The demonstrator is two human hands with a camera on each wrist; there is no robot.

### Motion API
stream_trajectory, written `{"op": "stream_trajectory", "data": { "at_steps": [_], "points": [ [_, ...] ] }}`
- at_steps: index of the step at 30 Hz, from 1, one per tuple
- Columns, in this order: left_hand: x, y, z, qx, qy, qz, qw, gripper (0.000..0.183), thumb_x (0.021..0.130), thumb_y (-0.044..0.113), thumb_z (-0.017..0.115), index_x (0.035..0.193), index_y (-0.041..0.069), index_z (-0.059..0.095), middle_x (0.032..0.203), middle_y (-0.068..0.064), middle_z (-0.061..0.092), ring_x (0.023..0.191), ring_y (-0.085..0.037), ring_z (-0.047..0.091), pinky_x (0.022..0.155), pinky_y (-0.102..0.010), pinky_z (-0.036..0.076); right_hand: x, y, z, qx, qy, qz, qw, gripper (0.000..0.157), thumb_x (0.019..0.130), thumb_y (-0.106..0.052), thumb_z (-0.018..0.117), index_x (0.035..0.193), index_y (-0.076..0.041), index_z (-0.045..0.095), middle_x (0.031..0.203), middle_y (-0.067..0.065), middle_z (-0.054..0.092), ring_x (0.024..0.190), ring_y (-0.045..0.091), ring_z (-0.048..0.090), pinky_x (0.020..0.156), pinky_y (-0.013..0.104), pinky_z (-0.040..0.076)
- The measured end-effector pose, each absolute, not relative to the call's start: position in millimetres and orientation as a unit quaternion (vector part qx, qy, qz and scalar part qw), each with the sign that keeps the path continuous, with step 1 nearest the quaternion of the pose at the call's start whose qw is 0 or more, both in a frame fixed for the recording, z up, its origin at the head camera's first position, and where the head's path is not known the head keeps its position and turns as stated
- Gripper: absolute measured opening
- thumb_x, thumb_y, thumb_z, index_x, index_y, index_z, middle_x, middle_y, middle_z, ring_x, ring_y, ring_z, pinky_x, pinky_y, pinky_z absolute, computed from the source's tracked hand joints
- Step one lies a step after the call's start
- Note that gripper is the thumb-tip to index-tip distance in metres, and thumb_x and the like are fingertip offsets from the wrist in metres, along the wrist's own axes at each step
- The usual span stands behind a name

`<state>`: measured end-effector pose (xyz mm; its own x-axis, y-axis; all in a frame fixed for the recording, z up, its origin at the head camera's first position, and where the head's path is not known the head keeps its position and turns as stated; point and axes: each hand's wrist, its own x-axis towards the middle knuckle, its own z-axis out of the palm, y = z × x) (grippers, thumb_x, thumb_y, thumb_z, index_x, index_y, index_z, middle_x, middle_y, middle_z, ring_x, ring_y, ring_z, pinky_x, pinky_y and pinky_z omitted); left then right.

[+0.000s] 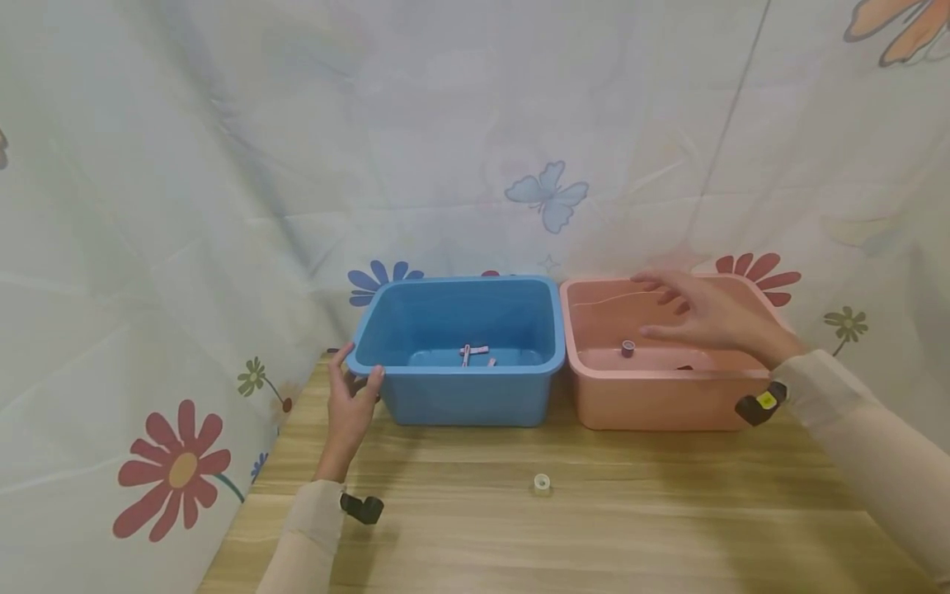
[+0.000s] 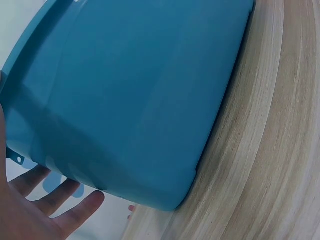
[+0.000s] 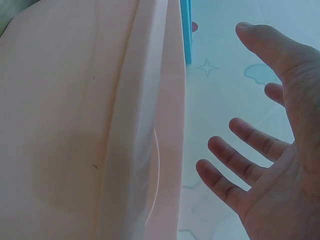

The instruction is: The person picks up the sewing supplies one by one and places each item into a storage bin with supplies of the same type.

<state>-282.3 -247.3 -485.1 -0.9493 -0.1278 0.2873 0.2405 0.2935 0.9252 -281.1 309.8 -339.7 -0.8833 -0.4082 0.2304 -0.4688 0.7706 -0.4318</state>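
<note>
My left hand holds the front left corner of a blue plastic bin, thumb by the front rim and fingers along the left side. In the left wrist view, the fingers spread beside the wall of the bin. Over a pink plastic bin hovers my right hand, fingers apart and holding nothing. Inside the pink bin lie a small dark-sided roll and a dark piece, partly hidden by the front rim. Several small pink-and-white strips lie in the blue bin.
A small pale roll sits on the wooden table in front of the bins. The two bins stand side by side against a hanging cloth printed with flowers and butterflies. More cloth hangs along the table's left edge.
</note>
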Motion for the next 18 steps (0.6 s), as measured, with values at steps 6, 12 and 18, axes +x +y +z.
{"op": "stream_trajectory", "data": {
  "at_steps": [6,12,18],
  "points": [
    [-282.5,-247.5,-484.8,-0.037,-0.789,-0.592,0.158,0.071,0.100,0.045,0.066,0.157,0.037,0.025,0.158,-0.014,0.042,0.126,-0.035,0.056,0.081,-0.028,0.053,-276.5,305.4,-337.9,0.232,-0.950,0.187,0.097,0.084,0.078,-0.073,0.074,0.151,-0.041,0.046,0.139,-0.010,0.060,0.111,0.016,0.066,0.088,0.047,0.056],
    [-282.7,-248.1,-485.8,-0.039,-0.789,-0.592,0.159,0.070,0.101,0.041,0.064,0.158,0.035,0.024,0.157,-0.015,0.042,0.126,-0.036,0.056,0.086,-0.040,0.055,-273.2,299.0,-340.8,0.235,-0.944,0.209,0.095,0.088,0.076,-0.072,0.077,0.152,-0.038,0.046,0.140,-0.008,0.059,0.112,0.017,0.066,0.089,0.048,0.056],
    [-282.3,-247.0,-485.6,-0.038,-0.783,-0.602,0.154,0.070,0.101,0.042,0.064,0.158,0.037,0.024,0.157,-0.016,0.043,0.126,-0.036,0.055,0.093,-0.060,0.051,-266.8,292.0,-344.1,0.229,-0.936,0.256,0.080,0.089,0.074,-0.070,0.080,0.151,-0.048,0.042,0.140,-0.012,0.056,0.113,0.015,0.062,0.090,0.051,0.055]
  ]
}}
